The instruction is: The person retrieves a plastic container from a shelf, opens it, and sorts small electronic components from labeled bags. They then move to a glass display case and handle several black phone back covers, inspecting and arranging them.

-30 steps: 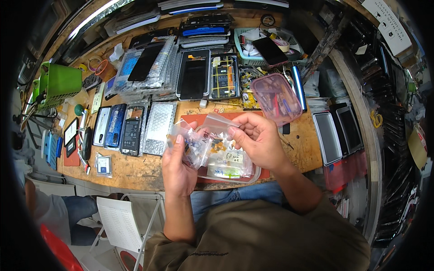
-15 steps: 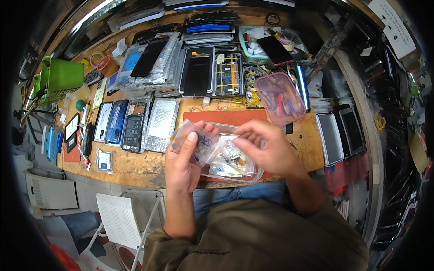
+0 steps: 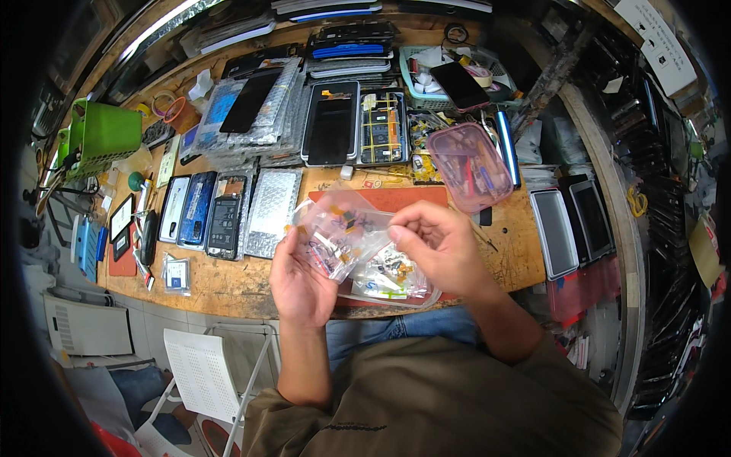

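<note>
A clear plastic bag [image 3: 327,245] holding small flex cables and parts is spread out between my hands over the bench. My left hand [image 3: 303,293] holds it from below at its left side, palm up, with most fingers hidden behind the bag. The fingertips of my right hand [image 3: 442,247] pinch the bag's right edge. Under my hands, a clear plastic box [image 3: 428,302] contains several more small bags of parts [image 3: 392,278]. The box stands on a red-orange mat [image 3: 411,197] near the bench's front edge.
Beyond the mat lie a tablet-like screen [image 3: 332,122] and an opened device with yellow bands [image 3: 382,129]. A pinkish lidded box [image 3: 470,167] sits at right. Phone parts [image 3: 226,217] and a bubble-wrap sleeve [image 3: 272,212] line the left. A white chair [image 3: 199,373] stands below.
The bag, bunched under my left thumb before, is now turned and spread flat. My left thumb has moved off its front, and my right fingers have come onto its edge.
</note>
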{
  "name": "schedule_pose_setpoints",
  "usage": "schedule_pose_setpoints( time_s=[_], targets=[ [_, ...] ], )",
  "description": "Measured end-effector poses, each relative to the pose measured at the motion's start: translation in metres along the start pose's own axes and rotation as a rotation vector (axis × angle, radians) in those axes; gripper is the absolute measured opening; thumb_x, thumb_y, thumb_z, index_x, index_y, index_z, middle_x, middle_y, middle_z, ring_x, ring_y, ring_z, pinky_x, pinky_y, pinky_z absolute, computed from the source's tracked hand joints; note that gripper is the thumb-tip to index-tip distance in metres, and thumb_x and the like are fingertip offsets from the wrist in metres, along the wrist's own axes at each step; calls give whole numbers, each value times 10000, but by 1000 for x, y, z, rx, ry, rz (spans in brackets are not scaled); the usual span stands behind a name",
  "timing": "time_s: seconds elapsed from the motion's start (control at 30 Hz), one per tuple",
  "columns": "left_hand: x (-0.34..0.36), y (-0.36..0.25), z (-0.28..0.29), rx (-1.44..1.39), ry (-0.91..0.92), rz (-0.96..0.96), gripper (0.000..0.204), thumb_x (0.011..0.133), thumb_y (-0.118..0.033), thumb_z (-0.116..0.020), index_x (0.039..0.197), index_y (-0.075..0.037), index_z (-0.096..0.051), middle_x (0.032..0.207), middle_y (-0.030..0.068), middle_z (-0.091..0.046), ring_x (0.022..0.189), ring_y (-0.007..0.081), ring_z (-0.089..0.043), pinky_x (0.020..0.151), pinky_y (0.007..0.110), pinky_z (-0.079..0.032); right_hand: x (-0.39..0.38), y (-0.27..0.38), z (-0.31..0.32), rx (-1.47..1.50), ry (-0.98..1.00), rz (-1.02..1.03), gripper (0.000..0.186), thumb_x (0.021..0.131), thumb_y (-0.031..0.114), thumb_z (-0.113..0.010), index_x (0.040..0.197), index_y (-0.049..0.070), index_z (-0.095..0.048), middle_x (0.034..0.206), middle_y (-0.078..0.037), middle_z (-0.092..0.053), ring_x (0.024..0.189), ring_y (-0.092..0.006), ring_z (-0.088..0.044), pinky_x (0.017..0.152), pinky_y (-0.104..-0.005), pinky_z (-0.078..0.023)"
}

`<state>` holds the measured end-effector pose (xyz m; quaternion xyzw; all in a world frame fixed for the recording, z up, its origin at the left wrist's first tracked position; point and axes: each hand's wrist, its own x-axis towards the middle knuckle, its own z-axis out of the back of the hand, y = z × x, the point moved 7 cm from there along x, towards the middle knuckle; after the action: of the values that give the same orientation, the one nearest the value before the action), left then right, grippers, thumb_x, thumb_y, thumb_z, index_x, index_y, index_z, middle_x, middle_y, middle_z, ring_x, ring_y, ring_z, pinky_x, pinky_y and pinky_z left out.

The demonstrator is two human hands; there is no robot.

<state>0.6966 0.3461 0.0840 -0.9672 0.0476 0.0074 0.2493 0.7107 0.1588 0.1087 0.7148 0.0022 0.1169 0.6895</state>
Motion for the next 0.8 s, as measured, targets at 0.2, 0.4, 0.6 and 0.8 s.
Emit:
schedule_pose_setpoints(
  time_s=[0.2,0.4,0.6,0.8],
  targets=[
    [-1,-12,6,122,-28,-29,596,1141,-322,-316,1553,106,-369,1504,323,-518,1403,411,-537,1195,535,-436,-12,58,35,-537,79,310,100,874,17,-790,963,4,-744,805,-33,-684,636,-63,-585,566,-249,-439],
    [1,-4,-6,241,26,-44,604,1150,-337,-327,1555,109,-368,1500,320,-527,1397,420,-541,1199,523,-424,-14,40,20,-480,159,142,148,897,104,-809,991,6,-749,871,-64,-733,674,-122,-643,590,-294,-495],
    [-2,8,-24,363,97,-44,600,1148,-352,-353,1548,91,-406,1493,303,-549,1411,390,-534,1203,505,-400,-3,1,-18,-116,169,-6,190,994,130,-736,1100,-24,-702,838,-45,-725,704,-47,-628,626,-251,-523],
    [-7,-5,-9,435,0,-108,519,1125,-291,-472,1490,79,-473,1393,239,-614,1273,297,-615,1087,428,-488,-2,-4,-13,88,123,-123,174,1051,138,-671,1056,-30,-719,851,-25,-731,705,-44,-626,633,-236,-518]
  ],
)
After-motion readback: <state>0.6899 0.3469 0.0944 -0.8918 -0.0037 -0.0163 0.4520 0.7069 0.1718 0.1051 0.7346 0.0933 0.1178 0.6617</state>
